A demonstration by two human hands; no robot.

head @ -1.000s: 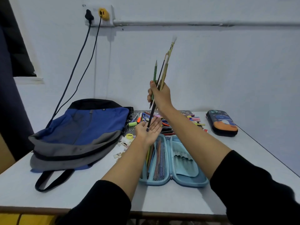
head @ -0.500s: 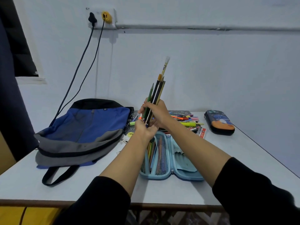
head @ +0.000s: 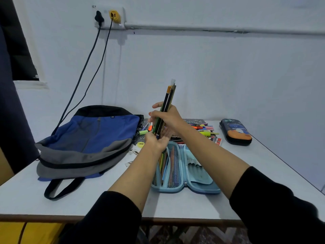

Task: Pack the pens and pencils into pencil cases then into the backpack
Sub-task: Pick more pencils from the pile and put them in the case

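1. Setting: white table point(head: 52, 199) against a pale wall point(head: 228, 76). A socket plate point(head: 109, 17) sits high on the wall, with two dark cables point(head: 84, 67) dropping behind the backpack point(head: 91, 138).
2. Hidden or unclear: the lower ends of the bundle of pencils point(head: 168, 99) disappear between the two hands, so contact with the left palm cannot be told. The count of pencils is not legible. The far end of the light-blue pencil case point(head: 198, 175) is covered by the left wrist. Both black sleeves point(head: 281, 208) are cut off at the bottom edge.
3. Right hand point(head: 168, 118): fingers and thumb wrapped round the bundle's lower half, holding it nearly upright above the far end of the open case.
4. Left hand point(head: 156, 140): palm turned up just under the bundle's lower ends, fingers loose and uncurled, gripping nothing.
5. Bundle, appearance: slim sticks pressed together, with green, black and olive barrels — one has an orange band, one a white cap at the top.
6. Light-blue pencil case: unzipped and lying flat on the table, with pencils behind the mesh pocket of its left half.
7. Loose pens and markers point(head: 204, 128): a scattered heap beyond the hands.
8. Dark pencil case point(head: 235, 132): closed, right of the heap — the backpack lies flat at left.
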